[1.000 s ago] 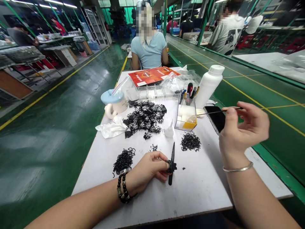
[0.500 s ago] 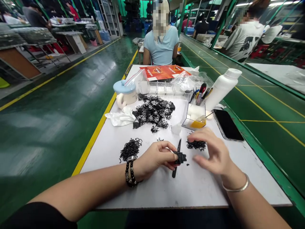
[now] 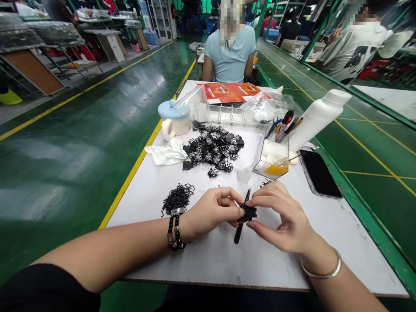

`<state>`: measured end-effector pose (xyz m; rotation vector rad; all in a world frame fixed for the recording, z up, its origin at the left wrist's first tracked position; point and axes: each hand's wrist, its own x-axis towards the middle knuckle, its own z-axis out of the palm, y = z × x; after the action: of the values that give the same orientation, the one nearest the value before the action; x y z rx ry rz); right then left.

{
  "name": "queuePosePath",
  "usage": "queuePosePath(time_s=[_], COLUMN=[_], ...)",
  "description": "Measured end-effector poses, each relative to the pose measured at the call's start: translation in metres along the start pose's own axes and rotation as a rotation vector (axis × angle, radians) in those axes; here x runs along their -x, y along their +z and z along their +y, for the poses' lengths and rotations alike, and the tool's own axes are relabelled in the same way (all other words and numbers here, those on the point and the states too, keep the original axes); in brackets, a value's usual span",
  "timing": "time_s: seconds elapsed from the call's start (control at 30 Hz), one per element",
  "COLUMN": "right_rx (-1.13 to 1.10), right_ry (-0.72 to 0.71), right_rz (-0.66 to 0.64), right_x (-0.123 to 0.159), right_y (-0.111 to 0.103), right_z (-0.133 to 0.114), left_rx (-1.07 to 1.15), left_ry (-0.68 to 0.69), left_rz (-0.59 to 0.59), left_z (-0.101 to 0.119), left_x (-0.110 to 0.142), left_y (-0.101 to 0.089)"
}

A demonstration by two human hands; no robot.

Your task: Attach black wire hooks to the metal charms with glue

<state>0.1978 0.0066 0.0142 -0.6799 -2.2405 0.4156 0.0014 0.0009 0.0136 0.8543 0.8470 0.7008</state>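
Note:
My left hand (image 3: 208,213) pinches a small black plastic part (image 3: 250,212) between thumb and fingers, just above the table. From the other side, the thumb and index finger of my right hand (image 3: 286,219) close on the same part at its lower and upper edges. Beneath it lie black tweezers (image 3: 238,234), tips pointing away, their middle hidden by the part and my fingers. Left of my left hand is a heap of small black curved pieces (image 3: 178,198). Another small heap of black pieces (image 3: 265,183) is mostly covered by my right hand.
Farther back lies a big pile of black-and-silver parts (image 3: 214,147). Around it are a lidded mug (image 3: 175,119), crumpled tissue (image 3: 167,152), a clear tool holder (image 3: 271,167), a white bottle (image 3: 318,119) and a phone (image 3: 320,173). A person in light blue (image 3: 230,54) sits ahead.
My right hand has moved left from beside the part, and its thumb and index finger now grip it. My left hand keeps its hold. The view has shifted slightly.

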Motion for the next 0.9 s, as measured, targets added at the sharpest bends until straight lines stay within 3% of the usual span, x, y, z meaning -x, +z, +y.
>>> queuePosePath(time_s=[0.7,0.77,0.9], right_rx=[0.019,0.044,0.142], right_ry=[-0.043,-0.05,-0.107], right_rz=[0.033,0.041,0.057], right_x=[0.001,0.001,0.003], right_y=[-0.002,-0.003,-0.003], right_z=[0.0,-0.001,-0.002], left_rx=[-0.201,-0.283,-0.639], left_ry=[0.02,0.104,0.477], left_rz=[-0.025,-0.008,0.056], left_z=[0.002,0.003,0.007], left_x=[0.003,0.006,0.013], left_y=[-0.003,-0.002,-0.001])
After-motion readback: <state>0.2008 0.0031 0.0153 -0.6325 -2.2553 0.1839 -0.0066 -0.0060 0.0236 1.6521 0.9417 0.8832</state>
